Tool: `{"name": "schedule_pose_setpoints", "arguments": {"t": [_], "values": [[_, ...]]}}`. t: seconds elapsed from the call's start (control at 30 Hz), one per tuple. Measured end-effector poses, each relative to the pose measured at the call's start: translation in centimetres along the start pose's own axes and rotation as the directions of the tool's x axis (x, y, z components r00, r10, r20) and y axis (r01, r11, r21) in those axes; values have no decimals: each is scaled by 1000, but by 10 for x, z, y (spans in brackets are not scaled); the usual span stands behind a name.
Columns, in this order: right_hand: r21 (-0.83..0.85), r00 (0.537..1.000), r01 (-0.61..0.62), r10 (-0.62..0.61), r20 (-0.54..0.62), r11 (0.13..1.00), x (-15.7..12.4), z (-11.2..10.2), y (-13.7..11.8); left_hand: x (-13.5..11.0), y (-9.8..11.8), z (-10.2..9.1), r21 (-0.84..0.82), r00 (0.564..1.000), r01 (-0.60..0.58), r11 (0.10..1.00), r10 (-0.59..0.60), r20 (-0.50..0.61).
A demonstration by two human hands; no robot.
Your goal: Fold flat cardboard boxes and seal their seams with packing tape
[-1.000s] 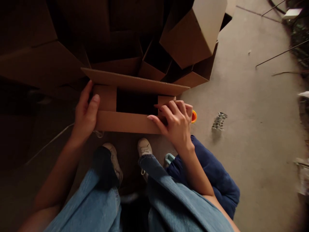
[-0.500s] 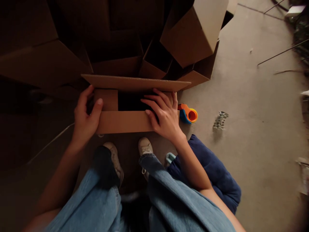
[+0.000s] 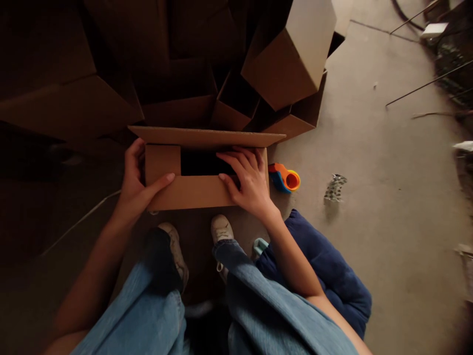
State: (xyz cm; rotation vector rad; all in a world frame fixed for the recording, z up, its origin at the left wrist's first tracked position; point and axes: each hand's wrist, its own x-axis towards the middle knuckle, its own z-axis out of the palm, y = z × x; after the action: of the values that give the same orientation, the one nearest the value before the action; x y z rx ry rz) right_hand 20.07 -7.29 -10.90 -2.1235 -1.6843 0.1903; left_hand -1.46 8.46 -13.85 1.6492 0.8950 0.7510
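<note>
Nearest me are 2 denim-clad legs [image 3: 266, 310], with a navy cloth bundle [image 3: 332, 266] beside the right forearm. Ahead, the carton [image 3: 195, 195] sits between the hands, opening upward, long axis running left to right, from hand to hand. The left hand [image 3: 136, 185] clasps 1 end, thumb over the near panel; the right hand [image 3: 249, 182] spreads across the other, how tightly I can't tell. Beyond both hands, cardboard boxes [image 3: 291, 69] crowd together.

A spotted scrap [image 3: 335, 187], perhaps plastic film, lies on the grey floor [image 3: 388, 217] near a navy cushion [image 3: 334, 271].
</note>
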Motion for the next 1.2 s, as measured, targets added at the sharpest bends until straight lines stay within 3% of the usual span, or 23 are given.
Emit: {"name": "schedule_pose_setpoints", "arguments": {"t": [0.23,0.43,0.57,0.73,0.93,1.2], "values": [[-73,984,-34,20,-178,997,-8,-1,-8,-3,0,4,-26,982,167,986,-169,-88],[-132,997,78,-73,40,988,-4,-16,-29,-10,3,3,-11,964,259,966,-259,-63],[-141,994,84,-73,84,986,-2,-19,-37,-11,7,1,0,951,310,951,-310,-15],[-179,998,58,-50,48,982,-7,-18,-39,-9,13,-2,30,955,294,955,-295,40],[-193,1000,18,-14,23,981,-20,-17,-40,-12,4,-6,33,951,306,952,-307,35],[-216,1000,2,-6,-16,976,-26,-16,-41,-11,10,-4,1,972,225,974,-225,72]]}}
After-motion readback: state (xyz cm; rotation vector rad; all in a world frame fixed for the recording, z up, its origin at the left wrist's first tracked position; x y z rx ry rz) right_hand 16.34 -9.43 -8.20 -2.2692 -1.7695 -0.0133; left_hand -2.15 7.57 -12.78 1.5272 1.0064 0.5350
